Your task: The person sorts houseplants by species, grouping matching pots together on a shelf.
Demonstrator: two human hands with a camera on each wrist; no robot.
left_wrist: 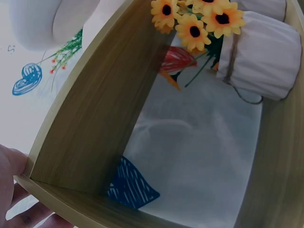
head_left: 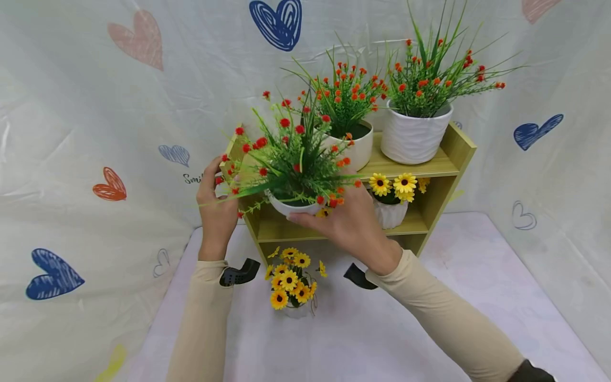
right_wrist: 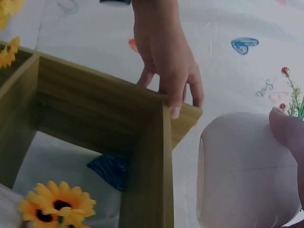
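Note:
My right hand holds a white pot of artificial red flowers in front of the upper left of a wooden shelf. In the right wrist view the pot is tipped on its side, the thumb against its wall and the other fingers mostly hidden. My left hand grips the shelf's upper left corner; the right wrist view shows that hand with its fingers over the board's edge. Two more white pots, a cream one and a ribbed one, stand on the top board with red-orange flowers.
A small white pot of yellow sunflowers stands on the shelf's middle board, at the right. Another sunflower pot is on the pale table, in front of the shelf. A white heart-printed cloth hangs behind.

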